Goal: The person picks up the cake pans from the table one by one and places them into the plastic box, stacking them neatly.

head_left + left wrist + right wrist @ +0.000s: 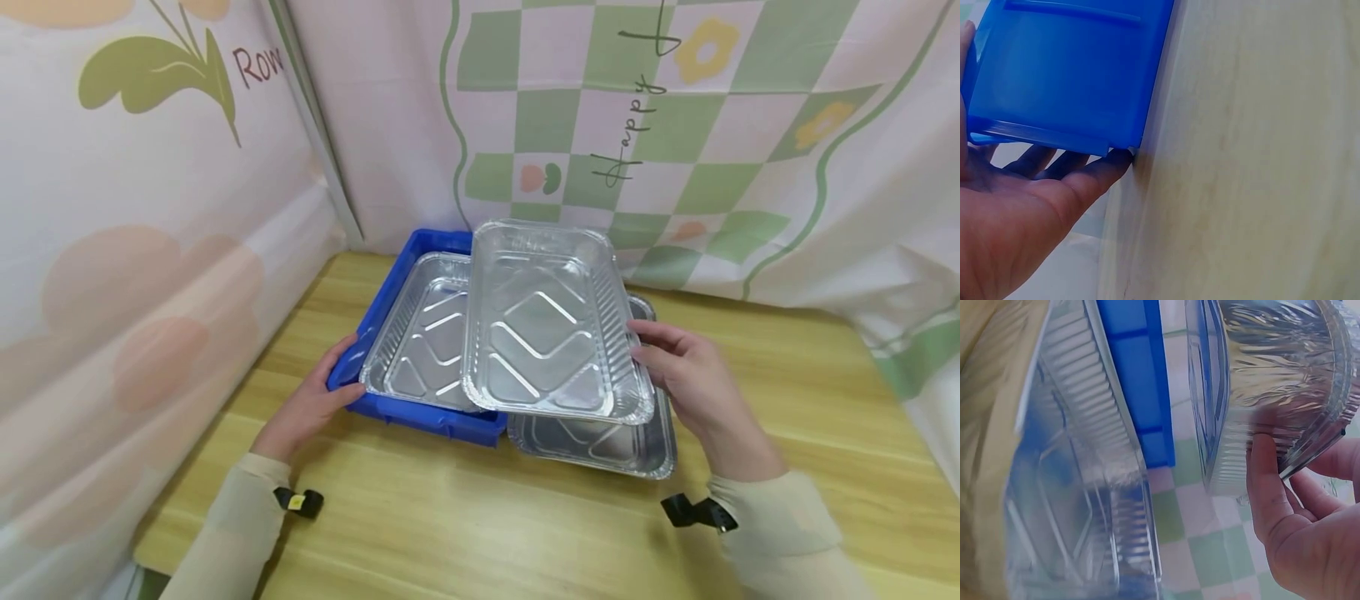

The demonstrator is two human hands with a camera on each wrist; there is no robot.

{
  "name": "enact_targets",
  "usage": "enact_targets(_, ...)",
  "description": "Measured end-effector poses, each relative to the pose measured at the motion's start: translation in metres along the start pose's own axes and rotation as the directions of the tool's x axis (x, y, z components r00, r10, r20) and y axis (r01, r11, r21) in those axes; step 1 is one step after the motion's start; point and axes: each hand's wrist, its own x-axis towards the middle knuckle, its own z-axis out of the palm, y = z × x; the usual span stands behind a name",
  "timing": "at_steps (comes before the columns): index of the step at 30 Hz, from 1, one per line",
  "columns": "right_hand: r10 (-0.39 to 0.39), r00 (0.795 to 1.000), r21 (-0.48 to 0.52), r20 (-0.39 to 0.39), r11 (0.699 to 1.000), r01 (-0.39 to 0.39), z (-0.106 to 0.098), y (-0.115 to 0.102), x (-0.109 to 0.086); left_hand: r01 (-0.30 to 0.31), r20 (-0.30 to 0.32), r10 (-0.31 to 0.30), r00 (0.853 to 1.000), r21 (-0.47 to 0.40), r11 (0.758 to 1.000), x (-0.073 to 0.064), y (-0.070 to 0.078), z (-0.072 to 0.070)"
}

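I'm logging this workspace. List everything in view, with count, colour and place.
Wood-grain table: 1, yellowish, foreground
Plastic bin: 1, blue, on table
Inner foil tray: 1 visible, silver, in bin
Raised foil tray: 1, silver, partly above bin
Lower foil tray: 1, silver, right of bin
Printed cloth: count unclear, multicoloured, left and behind
Pole: 1, grey, back-left corner
Wrist devices: 2, black, wrists
Sleeves: 2, beige, forearms
Left hand: 1, gripping bin
Right hand: 1, gripping raised foil tray

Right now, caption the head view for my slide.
Left hand holds blue plastic bin; right hand holds aluminum foil tray aloft.
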Motion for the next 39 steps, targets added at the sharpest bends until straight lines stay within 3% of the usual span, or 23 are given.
enact_targets(9, -0.001, 1.0, -0.071, -0.008, 0.997, 0.0, 0.026, -0.003, 0.011, 0.001, -0.005, 0.0, 1.0, 0.027, 1.0, 0.0, -0.002, 0.0)
enact_targets(16, -0.03, 0.998, -0.106, -0.05, 0.994, 0.025, 0.045, 0.003, 0.02, -0.007, -0.001, 0.007, 1.0, 0.004, 1.0, 0.001, -0.001, 0.001)
enact_targets(26, -0.001, 0.994, -0.161, -0.111, 0.987, -0.017, 0.069, 0.007, 0.03, -0.025, 0.007, 0.025, 1.0, -0.048, 0.999, 0.003, -0.001, 0.001)
enact_targets(33, 0.033, 0.986, -0.158, -0.161, 0.986, -0.058, 0.087, 0.009, 0.04, -0.041, 0.005, 0.042, 0.999, -0.068, 0.997, 0.004, -0.002, 0.001)
enact_targets(39, 0.025, 0.984, -0.121, -0.174, 0.992, -0.047, 0.103, 0.013, 0.05, -0.042, -0.004, 0.042, 0.999, -0.048, 0.998, 0.003, -0.003, 0.001)
